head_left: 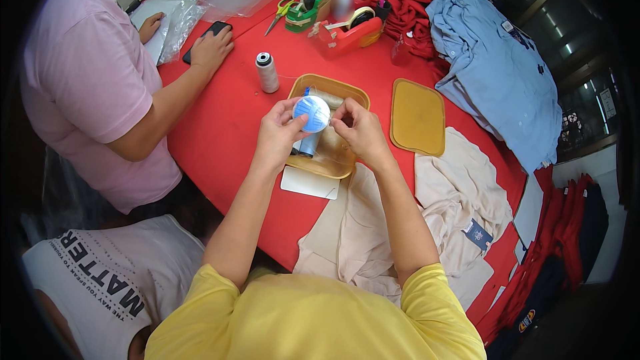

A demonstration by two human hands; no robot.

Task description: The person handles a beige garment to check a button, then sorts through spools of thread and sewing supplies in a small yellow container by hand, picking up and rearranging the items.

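My left hand [280, 128] holds up a round needle disc [311, 112], white with blue radiating lines, between thumb and fingers. Close to the disc's right edge, my right hand [362, 130] is closed in a pinch; whatever lies in its fingertips is too small to make out. Both hands are above a tan plastic box [319, 171]. Inside the box are a pale thread spool [331, 99] and a blue spool [309, 146], partly hidden by my left hand. A grey thread cone [267, 73] stands upright left of the box, with a thin thread trailing from it.
The box's tan lid [418, 117] lies to the right. Beige garments [373, 220] are near me, light blue ones [493, 60] far right. Scissors [280, 15] and tape dispensers [347, 39] sit at the back. At left, a co-worker's hand [212, 48] rests on a phone.
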